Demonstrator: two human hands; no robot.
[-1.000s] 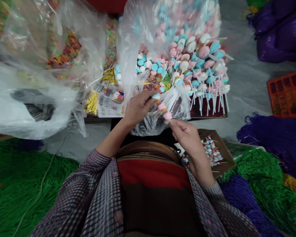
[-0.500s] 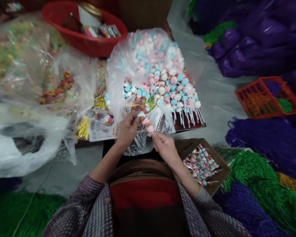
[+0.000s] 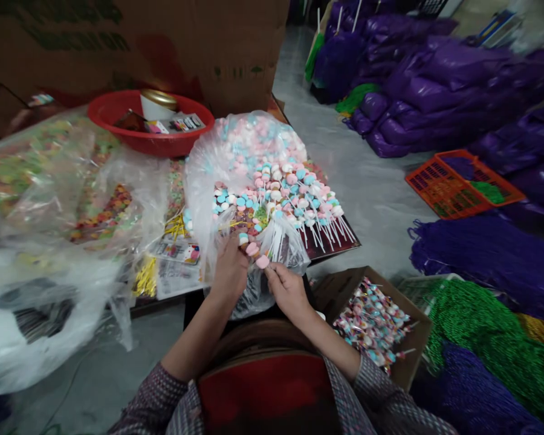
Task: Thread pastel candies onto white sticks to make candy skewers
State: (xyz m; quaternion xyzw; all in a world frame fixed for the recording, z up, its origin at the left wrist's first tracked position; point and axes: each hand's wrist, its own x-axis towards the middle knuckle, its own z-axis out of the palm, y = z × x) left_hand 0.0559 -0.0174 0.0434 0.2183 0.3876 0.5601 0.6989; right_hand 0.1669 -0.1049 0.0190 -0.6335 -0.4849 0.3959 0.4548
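Between my hands runs a short skewer of marshmallow candy (image 3: 252, 249), with a blue-and-white piece at the upper left and pink pieces toward the lower right. My left hand (image 3: 230, 272) is closed around its upper-left end, hiding part of it. The fingertips of my right hand (image 3: 288, 290) pinch the lower pink end. Just beyond lie white sticks (image 3: 277, 237) on a clear plastic bag (image 3: 297, 257). Behind them is a pile of finished-looking marshmallow skewers (image 3: 308, 187) in pink, white and blue, their sticks pointing toward me.
A big bag of marshmallows (image 3: 258, 136) stands at the table's back beside a red basin (image 3: 149, 142). Bags of ring gummies (image 3: 36, 169) and yellow twist ties (image 3: 145, 278) lie left. A cardboard box (image 3: 342, 293) of wrapped candies sits low right, near green strands (image 3: 480, 326).
The view has tilted up, so more of the back shows and the table sits lower. Both hands still hold the skewer, in nearly the same pose.
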